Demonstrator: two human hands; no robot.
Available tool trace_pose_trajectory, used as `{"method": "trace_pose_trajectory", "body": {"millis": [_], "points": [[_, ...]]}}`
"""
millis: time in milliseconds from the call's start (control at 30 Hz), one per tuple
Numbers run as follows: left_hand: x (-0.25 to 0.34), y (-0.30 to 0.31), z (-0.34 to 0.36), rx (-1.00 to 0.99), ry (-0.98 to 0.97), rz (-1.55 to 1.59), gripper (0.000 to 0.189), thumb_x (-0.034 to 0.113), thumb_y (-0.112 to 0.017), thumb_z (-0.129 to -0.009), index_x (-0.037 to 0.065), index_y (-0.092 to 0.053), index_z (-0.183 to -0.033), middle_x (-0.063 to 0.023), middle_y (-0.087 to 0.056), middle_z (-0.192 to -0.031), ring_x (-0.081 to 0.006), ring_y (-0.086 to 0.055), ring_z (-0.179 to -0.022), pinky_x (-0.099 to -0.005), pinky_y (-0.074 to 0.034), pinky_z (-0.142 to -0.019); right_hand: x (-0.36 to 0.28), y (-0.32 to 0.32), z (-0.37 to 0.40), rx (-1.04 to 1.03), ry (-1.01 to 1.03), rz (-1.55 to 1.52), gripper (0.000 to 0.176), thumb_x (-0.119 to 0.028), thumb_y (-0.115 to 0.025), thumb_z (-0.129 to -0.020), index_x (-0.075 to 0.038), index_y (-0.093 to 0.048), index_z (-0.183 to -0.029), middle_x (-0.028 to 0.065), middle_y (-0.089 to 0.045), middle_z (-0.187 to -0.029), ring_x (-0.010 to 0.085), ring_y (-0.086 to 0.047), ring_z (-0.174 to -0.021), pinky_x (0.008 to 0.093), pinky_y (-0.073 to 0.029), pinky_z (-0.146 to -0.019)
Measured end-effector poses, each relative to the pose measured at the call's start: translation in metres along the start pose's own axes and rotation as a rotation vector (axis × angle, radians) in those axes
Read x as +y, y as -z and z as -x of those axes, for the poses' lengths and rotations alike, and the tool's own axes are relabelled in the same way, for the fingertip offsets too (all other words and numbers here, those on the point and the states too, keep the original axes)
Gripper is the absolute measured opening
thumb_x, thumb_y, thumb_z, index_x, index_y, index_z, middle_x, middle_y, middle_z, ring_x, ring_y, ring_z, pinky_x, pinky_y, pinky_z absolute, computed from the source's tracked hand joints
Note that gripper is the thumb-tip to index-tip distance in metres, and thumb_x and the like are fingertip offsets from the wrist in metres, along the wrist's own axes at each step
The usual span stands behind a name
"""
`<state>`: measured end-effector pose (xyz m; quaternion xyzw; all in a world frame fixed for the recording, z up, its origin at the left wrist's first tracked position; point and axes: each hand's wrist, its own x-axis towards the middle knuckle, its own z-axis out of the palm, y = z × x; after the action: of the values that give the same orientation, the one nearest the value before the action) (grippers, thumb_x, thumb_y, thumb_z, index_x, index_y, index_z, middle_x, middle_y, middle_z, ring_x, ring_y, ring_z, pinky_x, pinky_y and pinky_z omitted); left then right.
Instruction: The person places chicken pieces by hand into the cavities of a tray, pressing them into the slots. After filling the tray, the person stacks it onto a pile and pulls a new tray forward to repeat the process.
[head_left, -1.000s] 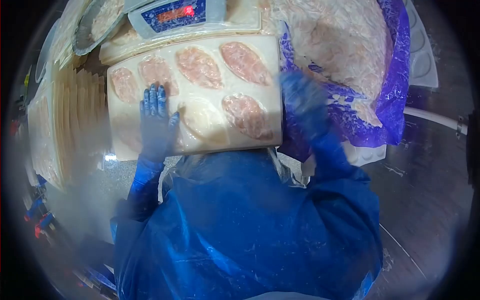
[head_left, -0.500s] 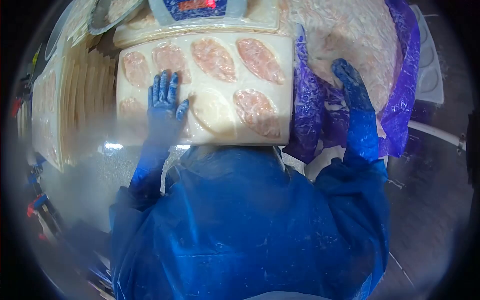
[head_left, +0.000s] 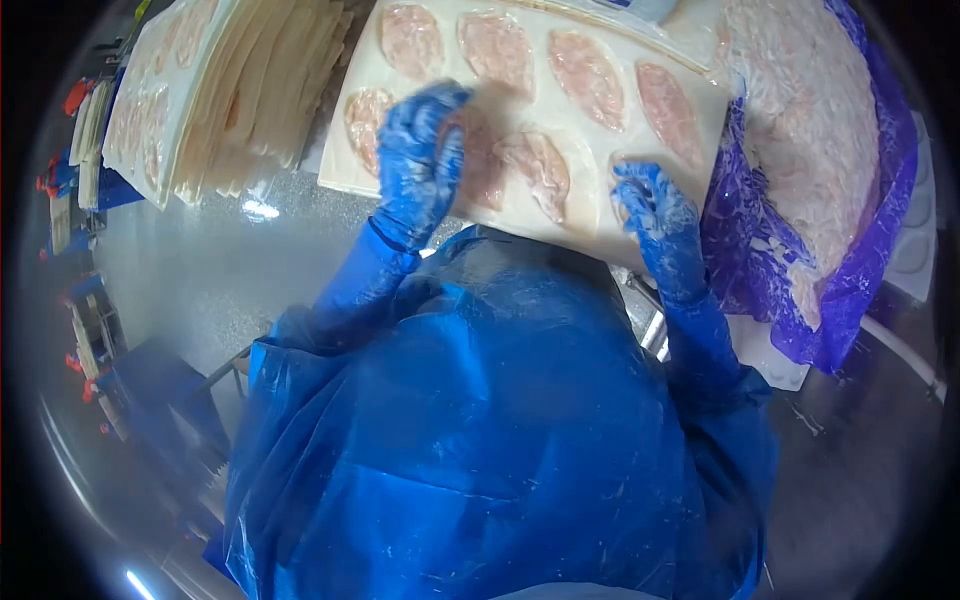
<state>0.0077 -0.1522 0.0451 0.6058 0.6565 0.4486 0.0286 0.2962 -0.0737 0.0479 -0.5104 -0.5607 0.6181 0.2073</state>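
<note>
Moulded tray [head_left: 712,108] lies before the person, pink meat in most hollows; a crooked piece [head_left: 543,172] sits in the near row, between the hands. Over that row, the left hand [head_left: 415,155] curves half open, thumb and fingers apart. The right hand [head_left: 660,205] bends its fingers over the near right hollow; I cannot tell whether it grips anything
</note>
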Motion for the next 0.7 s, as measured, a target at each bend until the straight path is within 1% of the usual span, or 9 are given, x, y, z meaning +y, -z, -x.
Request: {"method": "trace_pose_trajectory", "body": {"millis": [33, 67, 133, 300, 400, 533, 600, 633, 700], "points": [[0.007, -0.004, 0.008, -0.154, 0.083, 0.206, 0.033, 0.014, -0.059, -0.091, 0.009, -0.065, -0.123, -0.0147, -0.058, -0.129, -0.0333, -0.053, -0.120, -0.0447, -0.039, -0.105, -0.018, -0.018, 0.003, 0.056, 0.251, 0.166, 0.026, -0.019, -0.064, -0.093, -0.005, -0.064, -0.115, 0.0085, -0.065, -0.115, 0.0150, -0.060, -0.100, 0.0346, -0.052, -0.083], [0.013, -0.010, 0.012, -0.307, 0.160, 0.412, 0.028, 0.015, -0.059, -0.091, 0.009, -0.067, -0.117, -0.0129, -0.063, -0.122, -0.0321, -0.056, -0.115, -0.0449, -0.040, -0.104, -0.024, -0.034, 0.001, 0.057, 0.250, 0.168, 0.026, -0.019, -0.064, -0.093, -0.005, -0.064, -0.115, 0.0085, -0.065, -0.115, 0.0150, -0.060, -0.100, 0.0346, -0.052, -0.083], [0.019, -0.025, 0.020, -0.635, -0.112, -0.269, 0.025, 0.006, -0.055, -0.087, 0.009, -0.067, -0.110, -0.0134, -0.065, -0.112, -0.0329, -0.060, -0.111, -0.0450, -0.043, -0.104, -0.032, -0.055, -0.017, 0.033, 0.733, 0.930, 0.028, -0.025, -0.064, -0.090, -0.008, -0.065, -0.112, 0.0071, -0.063, -0.106, 0.0197, -0.059, -0.100, 0.0386, -0.049, -0.087], [0.000, -0.027, 0.003, -0.516, -0.403, -0.167, 0.035, 0.010, -0.057, -0.082, 0.014, -0.067, -0.115, -0.0046, -0.064, -0.124, -0.0269, -0.056, -0.121, -0.0450, -0.036, -0.111, -0.023, -0.047, -0.019, 0.143, 0.446, 1.560, 0.018, -0.028, -0.058, -0.087, -0.018, -0.067, -0.100, 0.0038, -0.062, -0.101, 0.0224, -0.058, -0.101, 0.0403, -0.046, -0.086], [0.003, -0.031, 0.012, -0.587, -0.458, -0.348, 0.034, 0.018, -0.060, -0.084, 0.015, -0.067, -0.118, -0.0051, -0.063, -0.126, -0.0260, -0.056, -0.120, -0.0432, -0.038, -0.108, -0.007, -0.037, -0.024, 0.249, 0.783, 1.194, 0.023, -0.016, -0.059, -0.082, -0.013, -0.065, -0.104, 0.0081, -0.063, -0.110, 0.0286, -0.057, -0.103, 0.0435, -0.045, -0.090], [0.017, -0.038, 0.003, -0.534, -0.226, -0.295, 0.033, 0.025, -0.065, -0.088, 0.012, -0.065, -0.118, -0.0108, -0.064, -0.114, -0.0306, -0.058, -0.104, -0.0443, -0.046, -0.091, 0.011, -0.045, -0.023, -0.057, 0.728, 1.245, 0.025, -0.017, -0.059, -0.083, -0.010, -0.065, -0.106, 0.0091, -0.063, -0.115, 0.0289, -0.057, -0.108, 0.0443, -0.043, -0.094], [0.012, -0.043, -0.002, -0.537, -0.272, -0.280, 0.031, 0.024, -0.066, -0.088, 0.011, -0.065, -0.115, -0.0126, -0.063, -0.110, -0.0325, -0.057, -0.100, -0.0448, -0.047, -0.086, 0.013, -0.045, -0.009, 0.101, 0.841, 1.239, 0.016, -0.022, -0.056, -0.087, -0.013, -0.065, -0.097, 0.0048, -0.062, -0.099, 0.0218, -0.059, -0.097, 0.0402, -0.044, -0.089], [0.019, -0.042, -0.011, -0.682, -0.314, -0.242, 0.030, 0.024, -0.066, -0.088, 0.010, -0.065, -0.114, -0.0131, -0.062, -0.109, -0.0326, -0.058, -0.100, -0.0440, -0.048, -0.085, 0.007, -0.046, -0.002, -0.031, 0.631, 1.237, 0.024, -0.020, -0.057, -0.091, -0.008, -0.066, -0.110, 0.0094, -0.064, -0.118, 0.0288, -0.057, -0.111, 0.0466, -0.040, -0.101], [0.010, -0.049, -0.019, -0.788, -0.454, -0.110, 0.028, 0.023, -0.066, -0.088, 0.010, -0.065, -0.113, -0.0136, -0.061, -0.105, -0.0304, -0.059, -0.098, -0.0407, -0.049, -0.085, 0.011, -0.045, 0.002, 0.024, 0.710, 1.246, 0.024, -0.020, -0.058, -0.091, -0.009, -0.066, -0.111, 0.0086, -0.064, -0.119, 0.0283, -0.056, -0.114, 0.0480, -0.038, -0.105]]}}
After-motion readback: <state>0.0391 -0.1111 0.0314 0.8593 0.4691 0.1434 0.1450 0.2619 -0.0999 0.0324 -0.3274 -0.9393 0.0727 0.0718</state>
